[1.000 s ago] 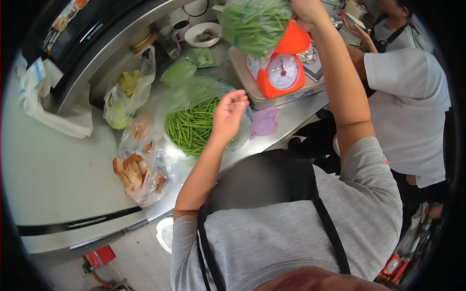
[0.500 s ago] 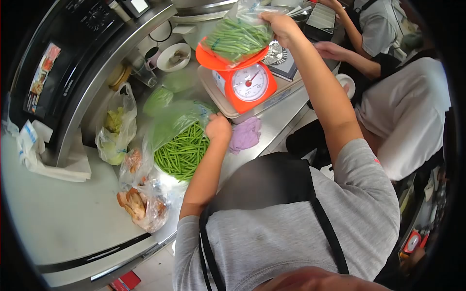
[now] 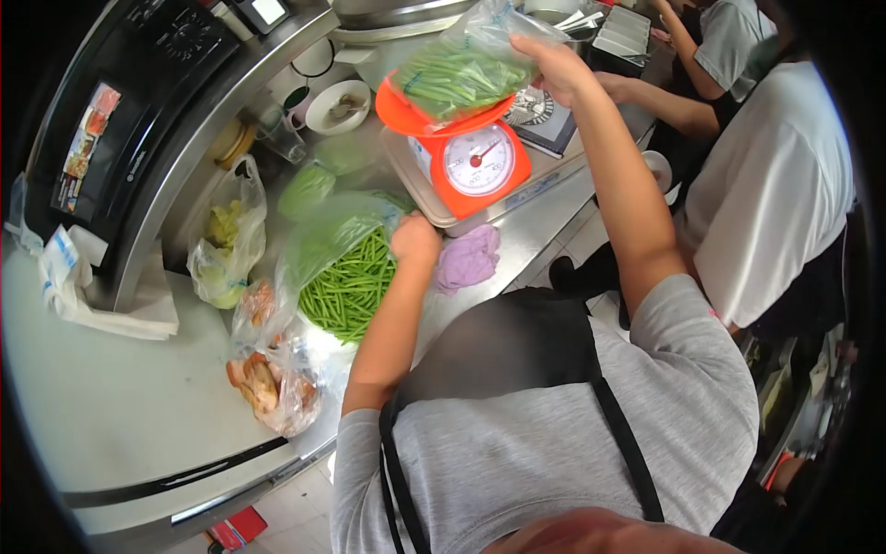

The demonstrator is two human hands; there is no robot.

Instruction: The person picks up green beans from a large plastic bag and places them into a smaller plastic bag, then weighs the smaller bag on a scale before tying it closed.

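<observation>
the right hand (image 3: 552, 66) reaches to the upper centre of the frame. its fingers are closed on the top edge of a small bag of green beans (image 3: 457, 76). the clear bag rests on the pan of an orange scale (image 3: 472, 159), leaning a little to the left, and the pan's rim shows under the bag's lower left side. the scale's white dial faces the lower right, and the scale stands on a pale tray (image 3: 413, 183) on the steel counter (image 3: 540, 210).

the left hand (image 3: 415, 238) is in the middle of the frame, just below and left of the scale. it is curled shut on the rim of a large bag of green beans (image 3: 343, 282), which lies open on the counter with a loose heap of beans inside. just right of this hand lies a crumpled purple cloth (image 3: 469, 257).

to the left of the large bag stands a tied bag of yellow-green vegetables (image 3: 224, 247). lower left of that lies a bag of orange and brown food (image 3: 268, 386). a white bowl (image 3: 336, 106) sits in the upper left, beside a glass (image 3: 280, 138).

on the right edge of the frame a person in a white shirt (image 3: 771, 189) stands close by, their forearm stretched toward the top of the frame behind the right hand.
</observation>
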